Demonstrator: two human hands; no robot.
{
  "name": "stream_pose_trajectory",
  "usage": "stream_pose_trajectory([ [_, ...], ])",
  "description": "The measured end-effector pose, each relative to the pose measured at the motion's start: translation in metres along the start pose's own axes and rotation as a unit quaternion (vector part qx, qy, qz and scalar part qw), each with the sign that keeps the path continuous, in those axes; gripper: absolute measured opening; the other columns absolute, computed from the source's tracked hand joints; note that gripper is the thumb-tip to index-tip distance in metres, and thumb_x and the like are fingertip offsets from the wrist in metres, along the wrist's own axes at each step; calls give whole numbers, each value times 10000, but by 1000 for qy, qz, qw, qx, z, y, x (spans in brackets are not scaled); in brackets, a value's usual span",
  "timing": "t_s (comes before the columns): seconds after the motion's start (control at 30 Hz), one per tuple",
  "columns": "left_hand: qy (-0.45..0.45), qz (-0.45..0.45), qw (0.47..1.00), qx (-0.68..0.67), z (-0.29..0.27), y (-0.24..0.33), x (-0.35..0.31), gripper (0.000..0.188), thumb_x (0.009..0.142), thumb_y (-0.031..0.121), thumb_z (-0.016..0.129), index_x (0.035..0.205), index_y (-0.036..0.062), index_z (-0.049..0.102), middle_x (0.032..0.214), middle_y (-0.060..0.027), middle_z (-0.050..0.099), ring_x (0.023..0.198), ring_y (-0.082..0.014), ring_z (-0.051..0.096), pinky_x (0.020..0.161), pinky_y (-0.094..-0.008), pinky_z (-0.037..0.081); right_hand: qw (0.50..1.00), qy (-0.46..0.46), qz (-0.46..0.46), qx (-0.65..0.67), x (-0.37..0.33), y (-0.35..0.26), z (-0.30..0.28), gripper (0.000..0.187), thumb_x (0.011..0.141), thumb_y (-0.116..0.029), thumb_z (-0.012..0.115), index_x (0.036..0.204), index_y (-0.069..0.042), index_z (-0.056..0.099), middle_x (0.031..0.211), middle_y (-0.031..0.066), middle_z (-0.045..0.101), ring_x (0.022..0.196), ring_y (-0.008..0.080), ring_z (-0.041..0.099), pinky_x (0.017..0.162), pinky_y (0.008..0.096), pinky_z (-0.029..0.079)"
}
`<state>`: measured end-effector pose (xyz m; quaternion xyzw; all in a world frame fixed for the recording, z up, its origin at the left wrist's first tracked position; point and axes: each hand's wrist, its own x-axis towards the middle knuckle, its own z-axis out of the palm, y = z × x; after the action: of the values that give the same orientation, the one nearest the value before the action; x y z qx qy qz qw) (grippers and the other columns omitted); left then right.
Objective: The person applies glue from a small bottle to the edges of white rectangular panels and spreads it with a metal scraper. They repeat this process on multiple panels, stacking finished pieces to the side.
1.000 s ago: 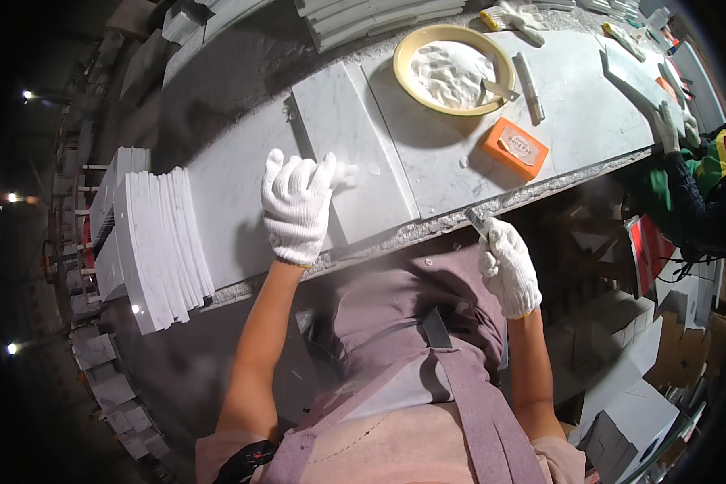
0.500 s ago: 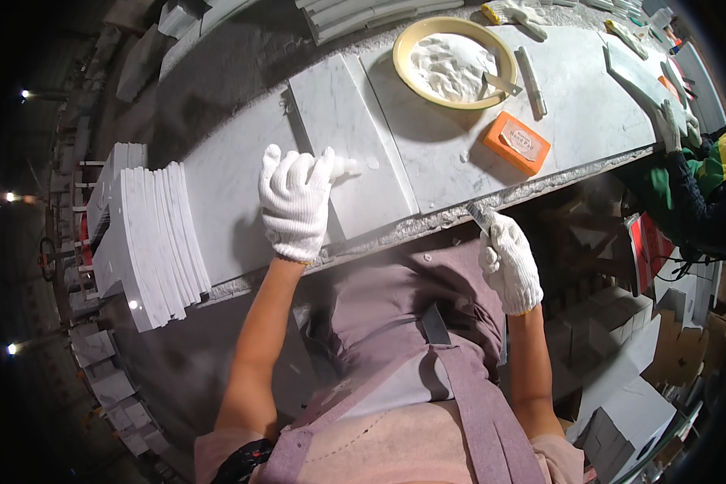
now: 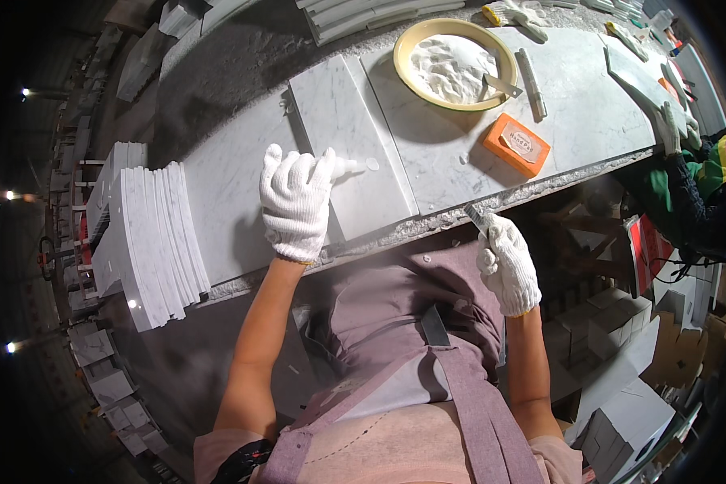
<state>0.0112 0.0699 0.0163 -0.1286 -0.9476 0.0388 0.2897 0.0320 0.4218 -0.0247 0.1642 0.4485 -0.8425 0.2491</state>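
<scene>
My left hand (image 3: 297,202), in a white knit glove, is closed around a small white squeeze bottle (image 3: 344,167), most of it hidden by the fingers. Its nozzle points right, with the tip at a small patch of clear liquid (image 3: 372,164) on a grey-veined marble tile (image 3: 337,101). This tile lies on top of the marble work surface (image 3: 234,165). My gloved right hand (image 3: 510,266) is closed in front of the table's near edge. From it sticks out the flat metal blade of a scraper (image 3: 474,213); the fingers hide its handle.
Right of the tile are a yellow bowl (image 3: 401,68) of white powder with a putty knife (image 3: 504,85), a whitish stick (image 3: 532,83) and an orange hand pad (image 3: 517,145). Stacked slabs (image 3: 165,242) stand at left. A co-worker's gloved hand (image 3: 668,129) touches a slab at far right.
The liquid patch at the bottle's tip looks slightly larger and rounder. My left hand stays almost in place; my right hand and the scraper have shifted very slightly left.
</scene>
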Motion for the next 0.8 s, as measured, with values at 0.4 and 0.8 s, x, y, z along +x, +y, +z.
stream_pose_trajectory([
  [0.4, 0, -1, 1000, 27, 2, 2, -2, 424, 785, 79, 816, 1201, 143, 761, 1036, -34, 613, 1067, -246, 617, 1125, -550, 493, 999, -2, -5, -31, 0, -2, 2, 298, 1062, -302, 702, 1220, -60, 628, 848, -34, 613, 571, 26, 529, 487, 164, 436],
  [0.8, 20, -3, 1000, 21, 4, 1, -3, 555, 684, 82, 878, 1220, 147, 749, 1051, -33, 621, 1029, -245, 642, 1111, -569, 493, 1000, 2, -5, -11, 0, -6, 9, 276, 1064, -254, 700, 1224, -44, 622, 912, -20, 615, 587, 24, 544, 496, 168, 449],
])
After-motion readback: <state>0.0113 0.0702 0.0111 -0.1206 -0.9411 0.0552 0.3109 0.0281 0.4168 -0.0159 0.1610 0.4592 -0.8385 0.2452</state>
